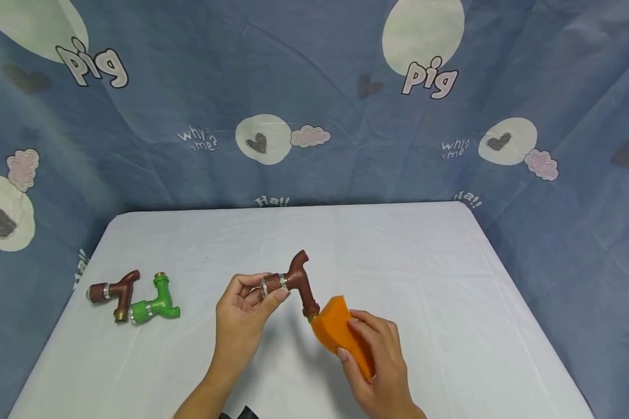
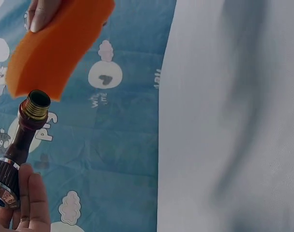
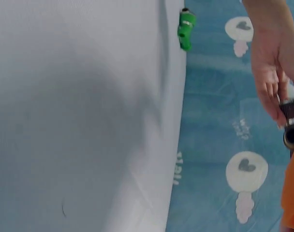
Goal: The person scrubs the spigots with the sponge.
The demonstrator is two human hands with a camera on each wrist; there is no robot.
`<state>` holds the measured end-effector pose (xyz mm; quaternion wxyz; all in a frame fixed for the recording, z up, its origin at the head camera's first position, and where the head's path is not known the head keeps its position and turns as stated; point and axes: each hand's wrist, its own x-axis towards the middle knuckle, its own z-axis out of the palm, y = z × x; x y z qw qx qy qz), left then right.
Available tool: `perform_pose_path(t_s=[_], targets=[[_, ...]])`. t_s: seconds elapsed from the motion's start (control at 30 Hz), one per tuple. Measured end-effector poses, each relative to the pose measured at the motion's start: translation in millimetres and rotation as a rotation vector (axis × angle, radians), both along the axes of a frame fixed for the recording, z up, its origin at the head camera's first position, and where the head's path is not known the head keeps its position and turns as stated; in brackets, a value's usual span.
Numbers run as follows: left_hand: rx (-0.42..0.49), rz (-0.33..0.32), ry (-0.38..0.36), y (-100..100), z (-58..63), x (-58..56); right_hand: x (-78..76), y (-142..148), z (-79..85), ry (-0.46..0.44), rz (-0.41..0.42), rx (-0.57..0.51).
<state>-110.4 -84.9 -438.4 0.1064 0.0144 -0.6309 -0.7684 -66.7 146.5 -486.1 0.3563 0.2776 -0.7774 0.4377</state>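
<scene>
My left hand (image 1: 245, 317) grips a brown tap (image 1: 300, 278) by its ribbed, silver-ringed handle, with the spout pointing up and the brass threaded end down toward the right. In the left wrist view, the open mouth of that threaded end (image 2: 36, 105) shows below an orange sponge (image 2: 60, 50). My right hand (image 1: 380, 361) holds the sponge (image 1: 340, 326) between thumb and fingers. Its upper left edge is right at the tap's threaded end in the head view. The right wrist view catches only part of the sponge (image 3: 293, 193) and the tap.
On the white table (image 1: 424, 262), a second brown tap (image 1: 120, 293) and a green tap (image 1: 159, 299) lie close together at the left. A small black object (image 1: 247, 413) shows at the bottom edge. Behind the table hangs a blue printed cloth (image 1: 314, 75).
</scene>
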Motion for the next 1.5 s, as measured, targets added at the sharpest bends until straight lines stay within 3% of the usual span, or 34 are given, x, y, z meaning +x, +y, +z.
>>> perform_pose_path(t_s=[0.13, 0.4, 0.5, 0.7, 0.9, 1.03, 1.33, 1.5], targets=[[0.002, 0.003, 0.000, 0.0, 0.5, 0.2, 0.1, -3.5, 0.9, 0.023, 0.015, 0.017], [0.014, -0.024, 0.001, -1.0, -0.6, -0.2, 0.3, 4.5, -3.6, -0.190, -0.044, 0.058], [0.027, -0.033, -0.006, -1.1, -1.2, -0.7, 0.4, 6.1, -4.4, -0.185, -0.056, 0.048], [0.024, -0.043, -0.030, 0.1, -0.1, -1.6, -1.0, 3.3, -5.1, -0.082, 0.022, 0.034], [0.023, -0.057, -0.056, 0.5, 0.1, -1.9, -2.6, 8.9, -5.2, -0.193, -0.042, 0.068], [0.035, -0.060, -0.072, 0.7, -1.5, -2.5, -2.2, 12.5, -4.7, -0.219, -0.063, 0.070], [0.056, -0.070, -0.078, 1.7, -2.2, -2.4, -4.0, 6.9, -2.3, -0.119, 0.021, 0.014], [0.053, -0.070, -0.061, 2.2, -1.2, -2.0, -3.9, 12.7, -6.7, -0.234, -0.040, 0.062]])
